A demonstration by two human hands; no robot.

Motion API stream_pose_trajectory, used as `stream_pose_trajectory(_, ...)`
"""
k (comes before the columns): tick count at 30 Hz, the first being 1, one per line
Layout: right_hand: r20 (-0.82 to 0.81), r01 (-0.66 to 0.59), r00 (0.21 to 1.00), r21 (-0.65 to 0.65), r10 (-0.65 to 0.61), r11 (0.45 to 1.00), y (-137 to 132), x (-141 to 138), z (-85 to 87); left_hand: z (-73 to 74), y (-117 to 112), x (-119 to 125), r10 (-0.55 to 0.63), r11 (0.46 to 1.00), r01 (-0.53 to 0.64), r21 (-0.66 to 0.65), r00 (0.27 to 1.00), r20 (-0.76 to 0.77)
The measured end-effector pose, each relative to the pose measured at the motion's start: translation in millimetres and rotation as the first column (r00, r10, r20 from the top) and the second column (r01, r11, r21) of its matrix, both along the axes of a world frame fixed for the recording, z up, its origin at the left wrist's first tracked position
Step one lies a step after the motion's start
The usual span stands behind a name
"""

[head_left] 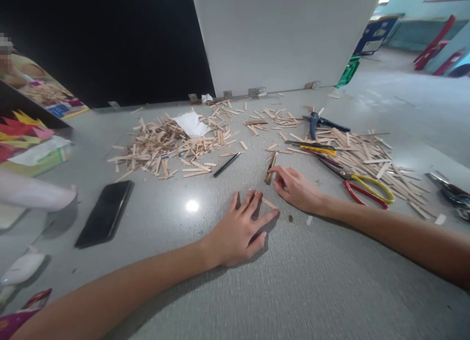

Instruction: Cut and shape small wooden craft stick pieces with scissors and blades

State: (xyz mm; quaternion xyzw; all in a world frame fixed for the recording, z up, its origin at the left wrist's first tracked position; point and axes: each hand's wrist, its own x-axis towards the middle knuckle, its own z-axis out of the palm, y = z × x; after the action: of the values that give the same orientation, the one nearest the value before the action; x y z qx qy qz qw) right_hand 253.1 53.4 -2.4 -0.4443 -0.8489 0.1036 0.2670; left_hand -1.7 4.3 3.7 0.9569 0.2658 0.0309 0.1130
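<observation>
My left hand rests on the grey table with its fingers spread. Its fingertips are on and beside a thin wooden stick that lies flat. Just beyond it, my right hand has bent fingers closed at a narrow yellow-brown piece, with the index fingertip against its side. What this piece is, I cannot make out. A black pen lies to the left of it. To the right are a yellow-and-black utility knife and scissors with one red and one yellow handle.
Heaps of cut wooden sticks lie at the back left, with a white paper scrap; more sticks are at right. Dark blue cutters and black-handled pliers lie there too. A phone is at left. Upright panels bound the back.
</observation>
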Motion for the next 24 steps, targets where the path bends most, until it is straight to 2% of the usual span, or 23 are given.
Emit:
stream_pose_trajectory(9, 0.067, -0.029, 0.997, -0.005, 0.029, 1.000, 3.0, 0.8, -1.7, -2.6, 0.2, -0.8, 0.002, 1.000, -0.002, 0.002, 1.000, 0.030)
stream_pose_trajectory(16, 0.128, 0.026, 0.991, -0.002, -0.026, 1.000, 2.1, 0.4, -5.8, 0.7, 0.2, 0.6, -0.008, 1.000, 0.009, 0.018, 1.000, -0.014)
stream_pose_trajectory(20, 0.190, 0.141, 0.971, 0.029, -0.144, 0.990, 12.2, 13.2, 4.6, 0.3, -0.1, 0.9, 0.009, 0.997, -0.009, 0.080, 1.000, -0.007)
stream_pose_trajectory(24, 0.256, 0.360, 0.894, 0.083, -0.369, 0.929, 43.4, 60.4, 25.3, -1.4, 7.4, -2.9, 0.049, 0.987, -0.059, 0.146, 0.996, 0.073)
